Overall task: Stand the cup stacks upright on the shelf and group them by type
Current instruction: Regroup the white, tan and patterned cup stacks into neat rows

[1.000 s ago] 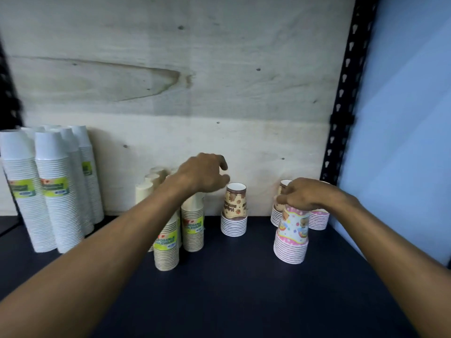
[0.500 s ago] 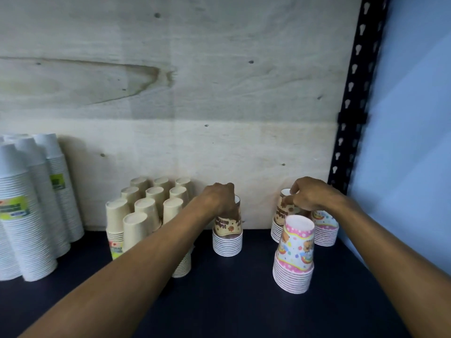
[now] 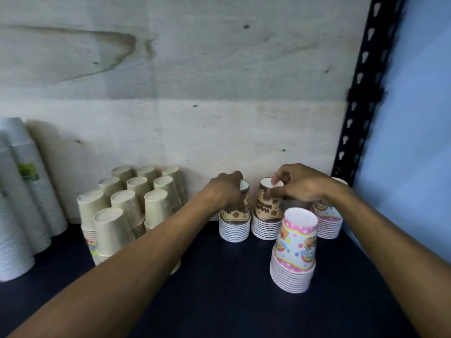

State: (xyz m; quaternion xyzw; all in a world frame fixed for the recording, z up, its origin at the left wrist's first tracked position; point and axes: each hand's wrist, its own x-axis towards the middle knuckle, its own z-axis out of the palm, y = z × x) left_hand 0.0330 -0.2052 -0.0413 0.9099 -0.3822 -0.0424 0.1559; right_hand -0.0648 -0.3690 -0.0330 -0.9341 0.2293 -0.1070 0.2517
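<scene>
Two brown-patterned cup stacks stand upside down, side by side, at the back of the dark shelf (image 3: 219,301). My left hand (image 3: 227,191) grips the top of the left brown stack (image 3: 234,228). My right hand (image 3: 297,186) pinches the top of the right brown stack (image 3: 264,215). A pink-rimmed, multicoloured cup stack (image 3: 294,252) stands in front of them. A second pink stack (image 3: 328,220) stands behind my right wrist, partly hidden. Several beige cup stacks (image 3: 127,208) are grouped to the left.
Tall white cup stacks (image 3: 22,203) with green labels stand at the far left. A plywood back wall (image 3: 195,93) closes the shelf behind. A black perforated upright (image 3: 361,93) and a blue wall (image 3: 415,142) bound the right side.
My left hand came down from above the beige stacks onto the left brown stack. My right hand left the front pink stack and took the right brown stack, which now stands next to the left one.
</scene>
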